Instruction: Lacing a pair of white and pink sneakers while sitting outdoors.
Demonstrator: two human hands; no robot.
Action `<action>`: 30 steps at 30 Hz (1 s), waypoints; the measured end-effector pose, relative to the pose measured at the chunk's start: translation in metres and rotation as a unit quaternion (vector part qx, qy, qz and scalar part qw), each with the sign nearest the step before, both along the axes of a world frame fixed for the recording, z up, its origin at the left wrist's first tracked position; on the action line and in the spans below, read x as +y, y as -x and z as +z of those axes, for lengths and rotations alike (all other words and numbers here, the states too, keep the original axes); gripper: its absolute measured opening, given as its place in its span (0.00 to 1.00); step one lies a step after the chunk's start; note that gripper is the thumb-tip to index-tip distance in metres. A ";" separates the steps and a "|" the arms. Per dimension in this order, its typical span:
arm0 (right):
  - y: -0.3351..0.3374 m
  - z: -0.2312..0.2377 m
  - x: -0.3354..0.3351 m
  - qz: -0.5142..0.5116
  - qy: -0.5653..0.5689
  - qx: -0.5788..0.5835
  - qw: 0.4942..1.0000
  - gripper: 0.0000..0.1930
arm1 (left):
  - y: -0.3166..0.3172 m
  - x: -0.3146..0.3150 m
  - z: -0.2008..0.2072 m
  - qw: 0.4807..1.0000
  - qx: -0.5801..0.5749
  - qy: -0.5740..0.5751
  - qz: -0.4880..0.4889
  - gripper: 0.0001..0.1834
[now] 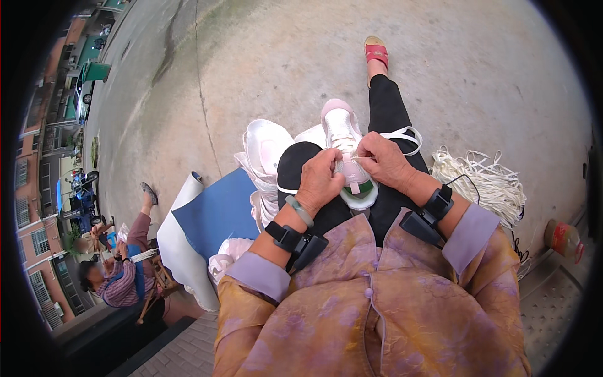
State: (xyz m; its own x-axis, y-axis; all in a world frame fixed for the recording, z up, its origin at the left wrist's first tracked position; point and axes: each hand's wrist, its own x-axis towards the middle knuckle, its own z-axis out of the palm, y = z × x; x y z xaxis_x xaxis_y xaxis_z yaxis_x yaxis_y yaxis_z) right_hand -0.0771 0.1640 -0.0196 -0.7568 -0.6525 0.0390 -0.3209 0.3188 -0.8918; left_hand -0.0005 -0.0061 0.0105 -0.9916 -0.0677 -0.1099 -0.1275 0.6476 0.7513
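A pink-and-white sneaker [340, 129] rests on my lap between my thighs, its toe pointing away from me and its green-lined opening towards me. My left hand [320, 179] is closed at the left side of the tongue, its fingertips pinched at the white shoelace [408, 136]. From the other side my right hand [386, 161] pinches the lace near the top eyelets. One loop of the lace hangs out past the right hand over my thigh; a short stretch shows left of the left hand. The fingertips partly hide the lace between them.
Several white and pale pink shoe uppers [264, 147] are stacked left of my knee, near a blue sheet [217, 210]. A heap of white laces [480, 182] lies to my right, with a plastic bottle [563, 240] beyond. Another person [125, 276] sits far left.
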 end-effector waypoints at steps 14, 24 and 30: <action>-0.004 0.004 -0.012 -0.022 -0.083 0.002 0.996 0.05 | -0.004 0.015 -0.003 0.980 0.089 0.177 -0.018 0.06; 0.007 0.005 -0.016 -0.004 -0.135 -0.014 0.991 0.06 | 0.000 0.013 -0.006 0.981 0.104 0.161 -0.009 0.07; 0.022 0.019 -0.009 0.061 -0.159 -0.067 0.983 0.07 | 0.002 0.011 -0.010 0.985 0.124 0.115 -0.018 0.07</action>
State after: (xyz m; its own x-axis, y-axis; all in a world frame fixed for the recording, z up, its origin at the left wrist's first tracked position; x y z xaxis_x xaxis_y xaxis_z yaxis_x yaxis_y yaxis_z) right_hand -0.0992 0.1549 -0.0009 -0.6572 -0.7014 -0.2759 -0.2608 0.5551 -0.7899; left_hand -0.0023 0.0053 0.0004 -0.9881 -0.0266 0.1512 0.0683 0.8056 0.5885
